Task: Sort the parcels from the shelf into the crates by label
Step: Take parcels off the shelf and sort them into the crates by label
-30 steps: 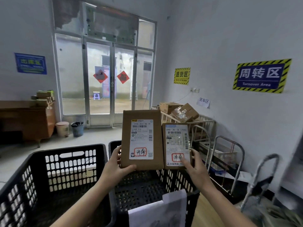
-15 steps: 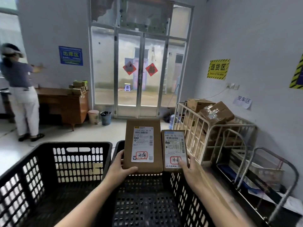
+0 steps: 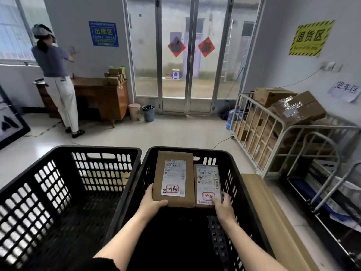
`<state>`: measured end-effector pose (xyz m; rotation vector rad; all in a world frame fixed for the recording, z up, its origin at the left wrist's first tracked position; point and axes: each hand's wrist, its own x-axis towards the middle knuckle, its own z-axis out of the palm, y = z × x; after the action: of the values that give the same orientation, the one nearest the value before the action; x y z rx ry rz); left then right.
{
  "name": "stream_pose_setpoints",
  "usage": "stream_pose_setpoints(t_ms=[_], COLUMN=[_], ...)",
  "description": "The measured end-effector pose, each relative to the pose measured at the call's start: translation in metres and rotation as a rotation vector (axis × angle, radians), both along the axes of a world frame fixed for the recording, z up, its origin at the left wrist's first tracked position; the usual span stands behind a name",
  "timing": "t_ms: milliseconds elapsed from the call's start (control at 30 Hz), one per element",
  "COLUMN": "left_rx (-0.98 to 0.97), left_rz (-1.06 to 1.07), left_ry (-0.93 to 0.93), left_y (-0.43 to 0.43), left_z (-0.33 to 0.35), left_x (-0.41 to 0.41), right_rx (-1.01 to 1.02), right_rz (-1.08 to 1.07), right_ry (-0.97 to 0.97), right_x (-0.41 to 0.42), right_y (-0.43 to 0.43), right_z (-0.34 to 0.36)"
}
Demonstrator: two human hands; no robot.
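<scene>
Both parcels were held over the open mouth of the right-hand crate (image 3: 214, 152), side by side with their long edges touching or very nearly so, labels facing up. The left hand (image 3: 154, 202) grasped the larger parcel (image 3: 173, 178) at its near left corner, thumb laid on the top face and the fingers hidden beneath. The right hand (image 3: 224, 206) pinched the smaller parcel (image 3: 208, 185) at its near right corner, thumb pressing on the label. Neither parcel had been set down. How far they stood above the crate floor could not be judged, as the interior was in deep shadow.

Each label bore a handwritten mark in a red box. The two marks appeared alike, though the printed text was too small to read. The left-hand crate (image 3: 97, 148) stood just beside the first.

Assessment of handling: both parcels were flat, rigid cardboard packs that kept their shape under a one-handed corner hold, which suggests low weight. The smaller one's label looked glossy and may be slick under a thumb. The short near edge, thumb above and fingers below, is a sound place to hold. If the marks match, both likely belong in this crate.
</scene>
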<state>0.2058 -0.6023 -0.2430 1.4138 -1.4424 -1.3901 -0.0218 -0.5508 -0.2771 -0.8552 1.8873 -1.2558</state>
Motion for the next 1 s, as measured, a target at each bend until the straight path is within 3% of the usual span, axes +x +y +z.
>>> stream_pose_setpoints(t_ms=[567,1000], left_rx=[0.213,0.181], left_rz=[0.065,0.116], left_ry=[-0.085,-0.114], left_y=[-0.012,-0.025], left_z=[-0.058,-0.09], left_x=[-0.008,-0.012], right_rx=[0.194,0.194], right_rz=[0.071,0.125], right_ry=[-0.036,-0.088], right_x=[-0.002,0.0], right_y=[-0.024,-0.033], right_z=[-0.055,-0.08])
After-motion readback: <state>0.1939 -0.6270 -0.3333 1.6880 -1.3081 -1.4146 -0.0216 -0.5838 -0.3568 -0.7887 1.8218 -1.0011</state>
